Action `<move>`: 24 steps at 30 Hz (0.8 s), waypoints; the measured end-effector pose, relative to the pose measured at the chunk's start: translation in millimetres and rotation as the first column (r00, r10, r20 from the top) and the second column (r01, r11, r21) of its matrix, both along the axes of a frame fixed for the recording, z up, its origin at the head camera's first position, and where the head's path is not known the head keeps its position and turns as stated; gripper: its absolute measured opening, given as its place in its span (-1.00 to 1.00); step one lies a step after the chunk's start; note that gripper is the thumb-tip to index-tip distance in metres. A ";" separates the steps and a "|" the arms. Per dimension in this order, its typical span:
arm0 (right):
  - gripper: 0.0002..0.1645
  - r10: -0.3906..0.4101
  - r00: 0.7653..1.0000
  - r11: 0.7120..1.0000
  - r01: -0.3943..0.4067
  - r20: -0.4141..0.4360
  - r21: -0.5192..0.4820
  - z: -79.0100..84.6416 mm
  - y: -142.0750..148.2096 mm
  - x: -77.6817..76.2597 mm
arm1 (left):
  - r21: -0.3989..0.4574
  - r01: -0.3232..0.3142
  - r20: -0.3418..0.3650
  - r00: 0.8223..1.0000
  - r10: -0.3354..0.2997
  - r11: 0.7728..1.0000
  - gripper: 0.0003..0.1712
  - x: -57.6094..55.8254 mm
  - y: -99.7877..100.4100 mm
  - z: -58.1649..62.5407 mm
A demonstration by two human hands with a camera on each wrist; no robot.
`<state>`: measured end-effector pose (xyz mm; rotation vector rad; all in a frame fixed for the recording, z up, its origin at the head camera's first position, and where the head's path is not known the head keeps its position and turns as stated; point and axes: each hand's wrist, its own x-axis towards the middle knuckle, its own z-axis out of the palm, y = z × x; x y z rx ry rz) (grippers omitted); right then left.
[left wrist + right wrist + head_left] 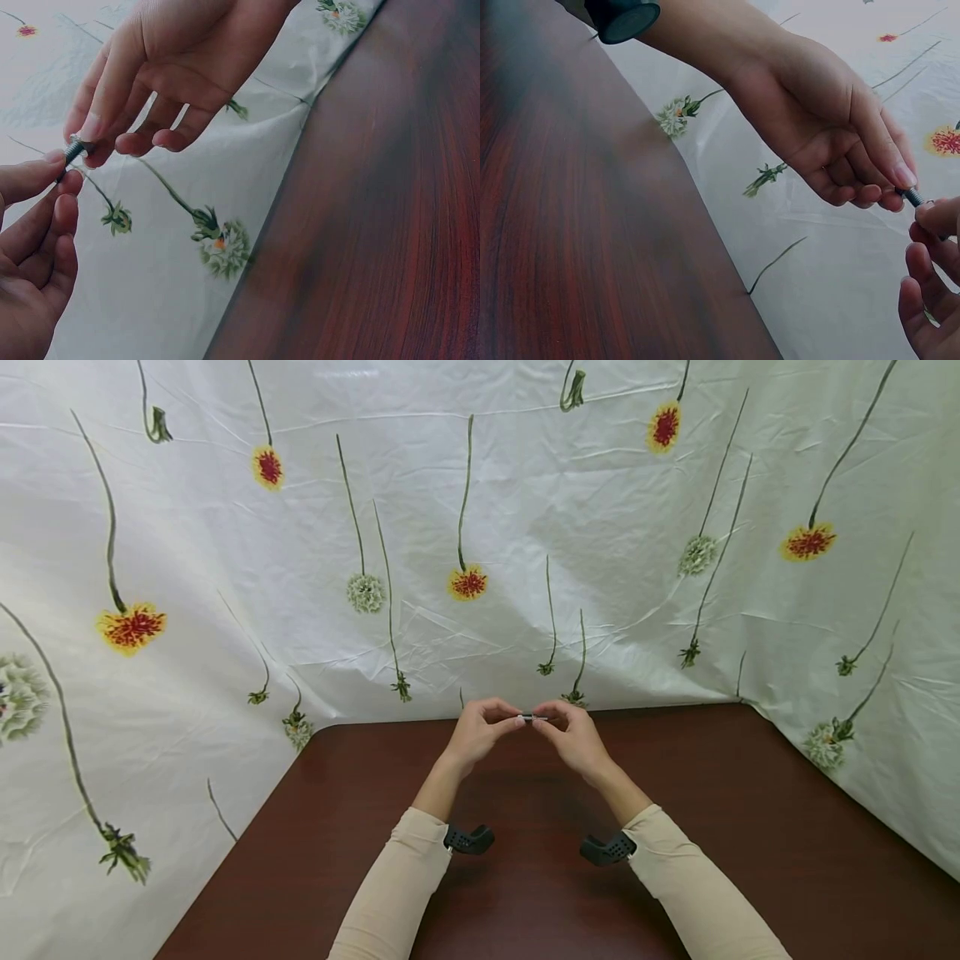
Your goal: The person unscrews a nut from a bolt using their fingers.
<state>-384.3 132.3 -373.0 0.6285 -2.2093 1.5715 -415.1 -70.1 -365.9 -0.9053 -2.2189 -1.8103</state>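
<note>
A small threaded metal bolt (73, 153) bridges the fingertips of both hands, held up near the table's far side. My left hand (476, 733) pinches its dark end between thumb and fingers. At the other end, my right hand (573, 737) pinches a shiny silver piece that looks like a nut, mostly covered by thumb and fingertips. Between the two grips, the bolt's thread (913, 196) shows in the right wrist view. The right hand's other fingers are loosely bent in the left wrist view. Which parts the fingertips cover cannot be told fully.
A dark reddish-brown wooden table (517, 893) lies beneath the forearms. Behind it and at both sides hangs a white cloth (420, 518) printed with flowers. Each wrist wears a black camera mount, one on the left (468, 840) and one on the right (607, 849).
</note>
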 end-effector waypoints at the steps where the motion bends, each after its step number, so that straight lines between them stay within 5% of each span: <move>1: -0.78 0.000 1.000 1.000 0.000 0.001 0.001 -0.3 0.1 -0.1 | 0.002 0.000 -0.003 1.000 0.000 1.000 -0.78 -1.3 0.0 -1.5; 24: -0.82 -0.003 1.000 1.000 0.003 -0.005 -0.011 -0.6 0.4 -0.5 | 0.001 0.008 -0.025 1.000 -0.008 1.000 -0.76 -2.7 -1.7 -3.4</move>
